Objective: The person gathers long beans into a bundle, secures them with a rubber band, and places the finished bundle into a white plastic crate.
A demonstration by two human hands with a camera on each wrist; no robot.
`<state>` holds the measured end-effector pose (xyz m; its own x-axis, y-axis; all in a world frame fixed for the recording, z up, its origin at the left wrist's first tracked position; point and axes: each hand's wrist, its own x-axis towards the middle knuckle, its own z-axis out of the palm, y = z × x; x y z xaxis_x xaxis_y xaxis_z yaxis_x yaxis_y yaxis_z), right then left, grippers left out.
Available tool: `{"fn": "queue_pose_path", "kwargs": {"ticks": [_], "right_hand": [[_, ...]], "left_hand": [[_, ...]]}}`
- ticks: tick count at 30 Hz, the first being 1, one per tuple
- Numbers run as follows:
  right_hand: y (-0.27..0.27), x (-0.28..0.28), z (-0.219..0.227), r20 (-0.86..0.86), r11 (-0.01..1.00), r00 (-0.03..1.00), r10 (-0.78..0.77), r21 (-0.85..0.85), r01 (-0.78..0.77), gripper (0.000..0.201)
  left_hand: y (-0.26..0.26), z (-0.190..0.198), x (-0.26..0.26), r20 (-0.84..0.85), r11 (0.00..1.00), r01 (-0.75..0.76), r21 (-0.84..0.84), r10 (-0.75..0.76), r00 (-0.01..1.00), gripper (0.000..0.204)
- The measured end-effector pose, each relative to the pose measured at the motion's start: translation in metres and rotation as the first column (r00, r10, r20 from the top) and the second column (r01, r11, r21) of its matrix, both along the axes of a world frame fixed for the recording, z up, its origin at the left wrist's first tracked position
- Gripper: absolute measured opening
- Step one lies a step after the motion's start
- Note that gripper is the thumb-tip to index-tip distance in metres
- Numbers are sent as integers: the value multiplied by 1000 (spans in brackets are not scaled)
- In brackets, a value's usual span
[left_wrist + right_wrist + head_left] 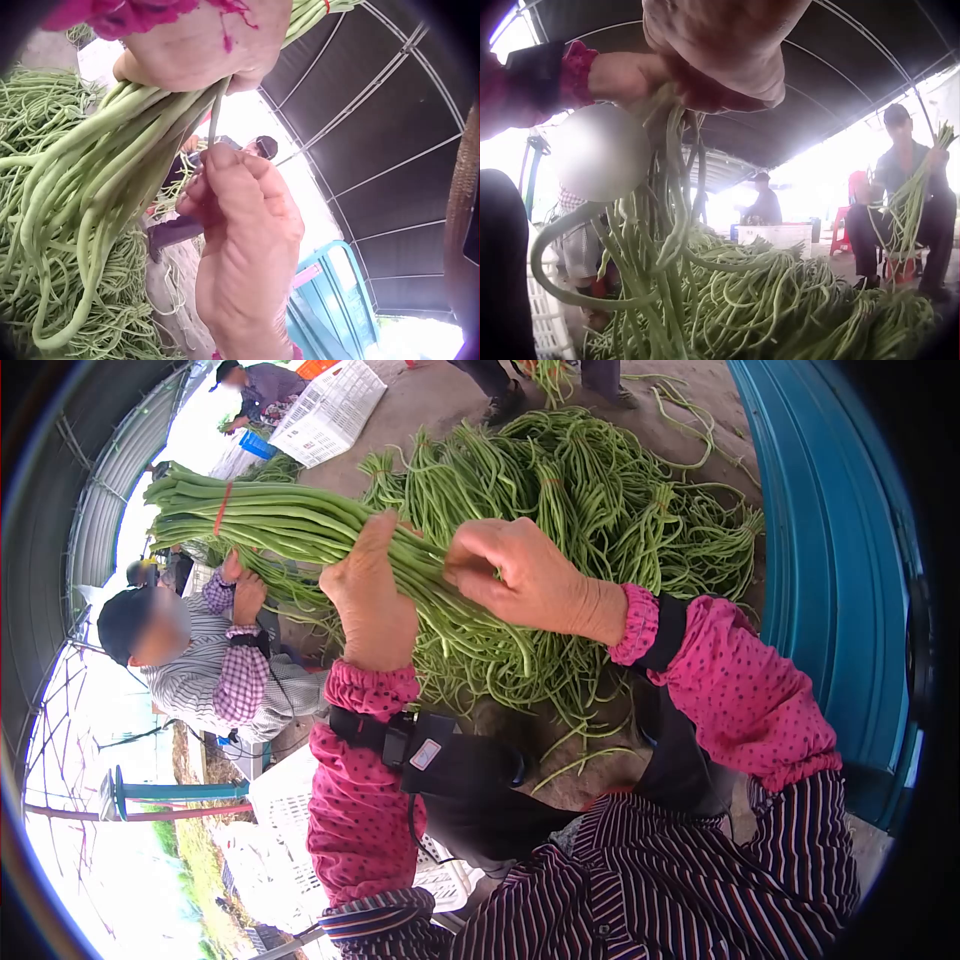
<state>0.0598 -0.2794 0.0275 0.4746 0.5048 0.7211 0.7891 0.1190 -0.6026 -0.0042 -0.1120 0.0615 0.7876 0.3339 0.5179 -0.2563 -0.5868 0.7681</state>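
My left hand (372,600) grips a thick bundle of long green beans (280,515) around its middle, thumb across the top. Toward the bundle's far left end, a red band (222,508) circles the beans. Close by on the right, my right hand (525,575) has thumb and fingertips pinched together; the left wrist view shows them holding one thin bean strand (215,120) that runs up to the left hand. From the grip, loose bean ends (82,202) hang and curl downward. Below both hands spreads a big heap of long beans (600,510).
A person in a striped shirt (220,670) sits at the left, hands at other beans. White crates (330,415) stand at the back and beside my left arm. A blue-green ribbed panel (830,560) borders the right. Another person (911,172) sits across the heap holding beans.
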Motion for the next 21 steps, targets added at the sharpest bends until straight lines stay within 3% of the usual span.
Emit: {"fn": "queue_pose_path", "kwargs": {"ticks": [1,2,3,4,5,8,12,15,16,19,21], "right_hand": [[0,1,-1,-78,1000,997,6,-18,-8,15],[0,1,-1,-156,999,988,11,-35,-17,14],[0,2,-1,-232,998,973,15,-50,-28,14],[2,2,-2,-296,999,954,39,-18,-47,12],[4,3,-2,-481,995,872,88,9,-95,12],[4,12,0,-852,964,455,259,196,-182,11],[8,14,0,-899,957,336,280,289,-26,10],[-2,37,-15,-953,971,264,147,190,145,12],[-1,49,-17,-989,940,78,127,145,308,13],[-21,63,-13,-976,897,147,160,206,391,15],[-31,64,-11,-972,911,165,166,215,353,15]], "left_hand": [[1,-1,-1,26,955,-34,294,27,999,22],[-1,-4,2,-53,988,15,-156,-23,998,18],[-11,3,4,-39,803,-10,-596,-17,999,15],[-18,7,6,-33,730,-17,-684,-7,999,12],[-22,9,7,-27,647,-23,-762,5,1000,11],[-23,7,12,-75,594,-87,-800,45,996,10],[-23,2,15,-39,589,-56,-806,41,998,11],[-26,8,12,-45,582,-51,-812,25,999,13],[-19,10,9,-30,590,-22,-807,-3,1000,13],[-1,18,7,-28,559,-43,-828,36,999,15],[15,25,0,-41,503,-63,-862,54,998,19]]}}
